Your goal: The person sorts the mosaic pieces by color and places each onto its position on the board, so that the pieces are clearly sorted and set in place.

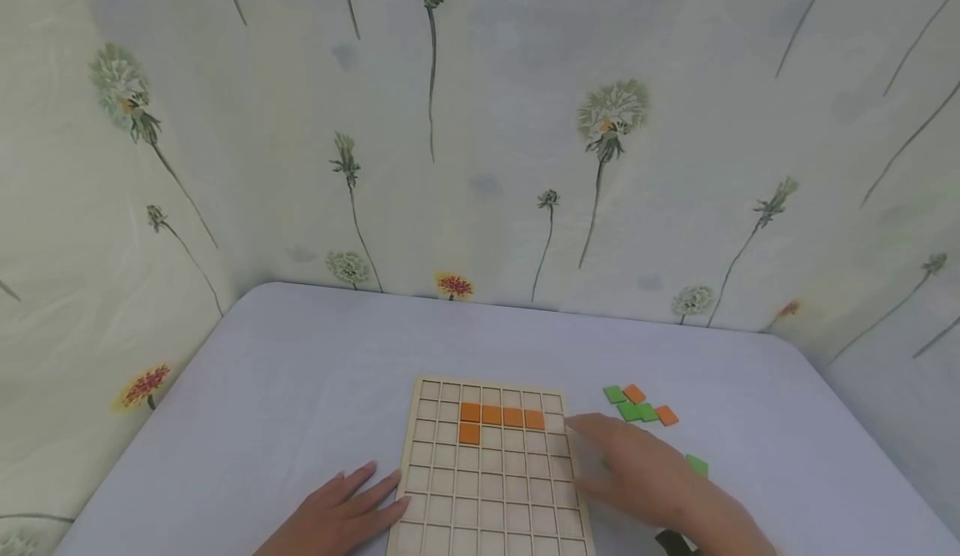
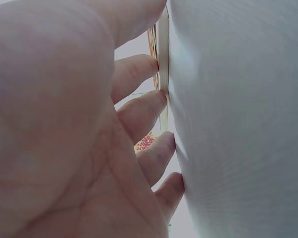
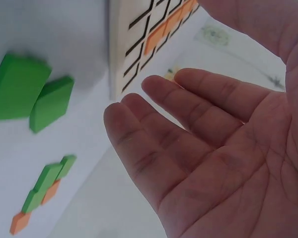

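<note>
A pale wooden grid board (image 1: 491, 485) lies on the white table. Orange square tiles (image 1: 491, 415) fill several cells of one row near its far end, and another orange tile (image 1: 469, 433) sits under the leftmost. My left hand (image 1: 341, 510) rests at the board's left edge, fingers spread; in the left wrist view its fingertips (image 2: 161, 99) are right at the board's side. Over the right edge is my right hand (image 1: 645, 468), its fingertips close to the frame. The right wrist view shows that palm (image 3: 228, 168) with fingers extended and nothing held.
Beyond the right hand, loose green tiles (image 1: 615, 394) and orange tiles (image 1: 666, 415) lie in a cluster. Two more green tiles (image 3: 20, 87) lie nearer, beside the board. A flower-patterned cloth (image 1: 495, 122) rises behind the table's far edge.
</note>
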Demonstrator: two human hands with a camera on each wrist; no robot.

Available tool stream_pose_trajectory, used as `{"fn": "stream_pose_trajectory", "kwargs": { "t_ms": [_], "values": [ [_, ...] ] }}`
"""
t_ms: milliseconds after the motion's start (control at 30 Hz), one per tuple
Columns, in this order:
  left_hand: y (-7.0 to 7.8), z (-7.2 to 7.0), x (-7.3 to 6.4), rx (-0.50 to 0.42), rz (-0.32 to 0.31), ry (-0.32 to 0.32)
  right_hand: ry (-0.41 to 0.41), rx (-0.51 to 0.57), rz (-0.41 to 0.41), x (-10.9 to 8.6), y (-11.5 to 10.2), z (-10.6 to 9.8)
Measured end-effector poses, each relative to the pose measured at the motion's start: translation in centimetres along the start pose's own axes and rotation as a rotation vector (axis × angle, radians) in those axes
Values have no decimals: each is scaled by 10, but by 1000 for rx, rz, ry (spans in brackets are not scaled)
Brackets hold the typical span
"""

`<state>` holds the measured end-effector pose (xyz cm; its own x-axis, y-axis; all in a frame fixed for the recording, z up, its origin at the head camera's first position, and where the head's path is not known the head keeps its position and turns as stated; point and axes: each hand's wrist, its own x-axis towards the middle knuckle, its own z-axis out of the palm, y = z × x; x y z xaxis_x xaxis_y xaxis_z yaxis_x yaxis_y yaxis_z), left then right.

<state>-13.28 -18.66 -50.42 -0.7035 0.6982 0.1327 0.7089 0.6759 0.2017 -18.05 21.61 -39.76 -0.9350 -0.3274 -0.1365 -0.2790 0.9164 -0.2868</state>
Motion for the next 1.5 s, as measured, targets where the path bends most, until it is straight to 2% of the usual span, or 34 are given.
{"fn": "stream_pose_trajectory", "kwargs": {
  "t_ms": [233, 367, 533, 700, 833, 1000, 1167, 1333, 1500],
  "values": [
    [0, -2, 2, -25, -22, -40, 42, -21, 34, -1, 25, -9],
    [0, -1, 2, -42, -29, -49, 62, -31, 16, 0, 40, -14],
    [-1, 1, 2, -38, -19, -28, 100, -28, -37, 4, 57, -19],
    [-2, 2, 1, -5, 0, 2, 108, -46, -35, 7, 71, -23],
    [-3, 1, 1, -3, -1, 3, 115, -37, -53, 10, 83, -25],
    [-2, 2, 1, -31, -16, -18, 66, 14, 42, 15, 97, -26],
    [-2, 2, 0, -12, -1, -1, 46, -10, 128, 19, 104, -26],
    [-3, 2, 0, -20, -8, -12, 47, -43, 134, 19, 108, -26],
    [-3, 3, -1, -9, 6, 14, 28, -51, 143, 21, 110, -28]
  ]
}}
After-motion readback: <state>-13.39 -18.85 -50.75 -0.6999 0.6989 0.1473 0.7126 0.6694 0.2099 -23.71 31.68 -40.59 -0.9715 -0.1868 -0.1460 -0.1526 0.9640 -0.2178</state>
